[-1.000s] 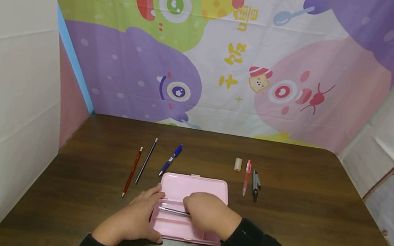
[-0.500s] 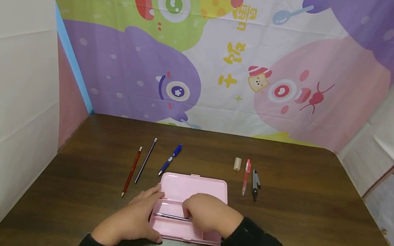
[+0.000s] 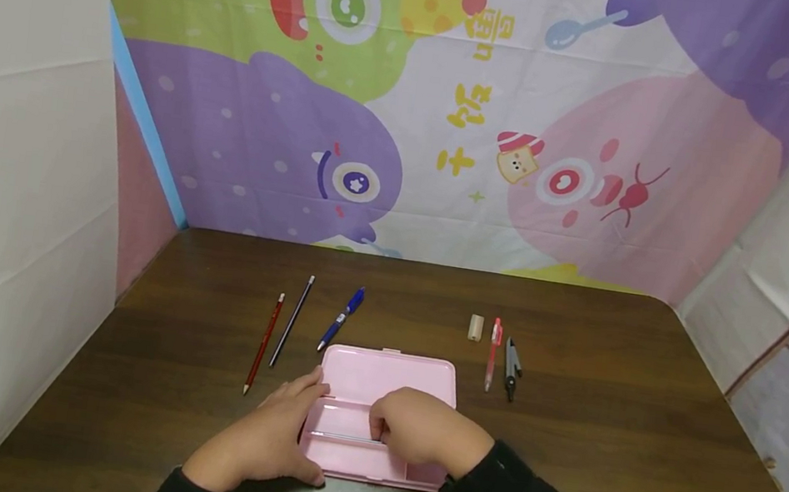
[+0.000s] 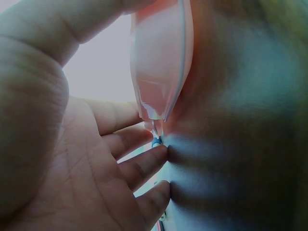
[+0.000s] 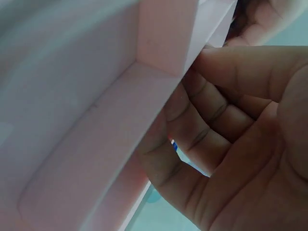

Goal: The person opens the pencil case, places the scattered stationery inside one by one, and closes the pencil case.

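Observation:
A pink pencil case [image 3: 353, 458] lies open on the table, its lid [image 3: 380, 368] folded back on the far side. My left hand [image 3: 265, 434] holds the case's left end, thumb at the near corner, fingertips by the hinge. The left wrist view has that end of the case [image 4: 159, 57] between thumb and index finger. My right hand [image 3: 418, 427] reaches into the far long compartment with curled fingers. A thin dark, silvery pencil [image 3: 340, 438] lies along the divider, its right part under those fingers. The fingertips' hold on it is hidden, also in the right wrist view.
Left of the case lie a red pencil [image 3: 264, 344], a dark pencil [image 3: 292, 322] and a blue pen [image 3: 341, 320]. At right are a small beige block [image 3: 475, 328], a red pen [image 3: 493, 356] and a grey drawing compass [image 3: 511, 370] on the brown table [image 3: 597, 476].
The pencil has come down and toward me, against the compartment's near divider, where only a thin line shows. My right hand has shifted slightly right. My left hand stays on the case.

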Available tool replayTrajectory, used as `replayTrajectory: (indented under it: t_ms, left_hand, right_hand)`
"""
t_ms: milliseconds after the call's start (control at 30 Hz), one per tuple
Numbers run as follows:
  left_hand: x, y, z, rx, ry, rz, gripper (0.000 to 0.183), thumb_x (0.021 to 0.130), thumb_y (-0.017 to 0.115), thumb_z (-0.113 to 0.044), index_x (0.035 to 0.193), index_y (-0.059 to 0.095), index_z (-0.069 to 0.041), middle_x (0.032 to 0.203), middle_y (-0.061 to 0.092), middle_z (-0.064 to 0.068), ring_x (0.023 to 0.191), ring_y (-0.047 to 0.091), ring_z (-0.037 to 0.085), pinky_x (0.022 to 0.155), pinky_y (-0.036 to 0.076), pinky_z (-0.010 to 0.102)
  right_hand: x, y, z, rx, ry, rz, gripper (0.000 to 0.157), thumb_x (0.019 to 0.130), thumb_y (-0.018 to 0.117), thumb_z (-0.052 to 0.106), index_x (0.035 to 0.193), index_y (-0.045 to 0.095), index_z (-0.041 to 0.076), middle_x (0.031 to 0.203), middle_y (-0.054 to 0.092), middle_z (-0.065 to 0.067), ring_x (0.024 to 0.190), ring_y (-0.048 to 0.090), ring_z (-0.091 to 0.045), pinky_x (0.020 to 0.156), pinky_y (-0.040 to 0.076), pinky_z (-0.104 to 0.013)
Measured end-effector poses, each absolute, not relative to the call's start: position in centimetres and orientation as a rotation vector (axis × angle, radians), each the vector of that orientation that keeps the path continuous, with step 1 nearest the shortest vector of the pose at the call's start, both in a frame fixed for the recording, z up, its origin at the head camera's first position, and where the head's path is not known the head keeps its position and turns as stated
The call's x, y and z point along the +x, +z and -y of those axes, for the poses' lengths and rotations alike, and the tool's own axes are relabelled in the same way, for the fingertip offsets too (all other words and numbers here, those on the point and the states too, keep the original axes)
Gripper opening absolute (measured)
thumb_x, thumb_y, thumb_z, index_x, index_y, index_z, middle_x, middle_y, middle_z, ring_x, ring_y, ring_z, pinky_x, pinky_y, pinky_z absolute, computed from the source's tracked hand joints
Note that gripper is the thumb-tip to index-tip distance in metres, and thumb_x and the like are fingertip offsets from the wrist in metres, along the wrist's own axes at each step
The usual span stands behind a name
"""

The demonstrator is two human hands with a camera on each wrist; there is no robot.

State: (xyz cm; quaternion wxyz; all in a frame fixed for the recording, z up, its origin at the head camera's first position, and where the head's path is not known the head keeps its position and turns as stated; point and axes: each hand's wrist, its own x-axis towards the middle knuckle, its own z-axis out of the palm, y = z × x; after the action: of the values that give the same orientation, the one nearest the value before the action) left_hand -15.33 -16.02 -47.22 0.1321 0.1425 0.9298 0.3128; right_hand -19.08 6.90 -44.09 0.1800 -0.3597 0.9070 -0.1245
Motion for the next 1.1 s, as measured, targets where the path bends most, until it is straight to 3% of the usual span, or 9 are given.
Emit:
replayTrajectory:
  t_ms: [367, 567, 833, 1100]
  left_hand:
    - [-14.7, -47.4, 16.2, 0.443, 0.920, -2.702, 0.111, 0.051, 0.094, -0.040, 0.143, 0.044, -0.002, 0.158, 0.026, 0.015, 0.139, 0.027, 0.042, 0.104, 0.029, 0.068]
    - [-14.8, -47.3, 16.1, 0.405, 0.911, -2.688, 0.111, 0.052, 0.093, -0.041, 0.145, 0.043, -0.005, 0.159, 0.024, 0.012, 0.140, 0.025, 0.043, 0.103, 0.027, 0.070]
    - [-15.0, -47.0, 15.9, 0.410, 0.914, -2.693, 0.112, 0.052, 0.093, -0.042, 0.145, 0.042, -0.005, 0.160, 0.023, 0.012, 0.140, 0.024, 0.041, 0.103, 0.028, 0.069]
    - [-15.2, -47.0, 15.9, 0.396, 0.916, -2.687, 0.111, 0.054, 0.093, -0.041, 0.146, 0.042, -0.006, 0.160, 0.023, 0.010, 0.141, 0.022, 0.044, 0.104, 0.024, 0.071]
  right_hand:
    - [-18.4, -45.1, -8.4, -0.974, -0.501, -2.582, 0.020, 0.089, 0.063, 0.007, 0.073, 0.062, 0.019, 0.068, 0.052, 0.011, 0.065, 0.047, -0.008, 0.066, 0.043, -0.026]
    - [-18.4, -44.0, -11.9, -0.939, -0.758, -2.594, 0.008, 0.090, 0.064, 0.009, 0.089, 0.068, 0.015, 0.079, 0.058, 0.011, 0.073, 0.052, -0.007, 0.071, 0.047, -0.029]
    - [-19.3, -42.2, -18.4, -0.489, -0.933, -2.826, 0.011, 0.090, 0.068, 0.019, 0.099, 0.067, 0.013, 0.083, 0.060, 0.005, 0.078, 0.055, -0.013, 0.071, 0.048, -0.034]
    - [-21.7, -42.7, -21.0, 0.001, -0.872, -2.953, 0.035, 0.095, 0.060, 0.033, 0.114, 0.061, 0.003, 0.097, 0.060, -0.009, 0.082, 0.055, -0.024, 0.069, 0.047, -0.038]
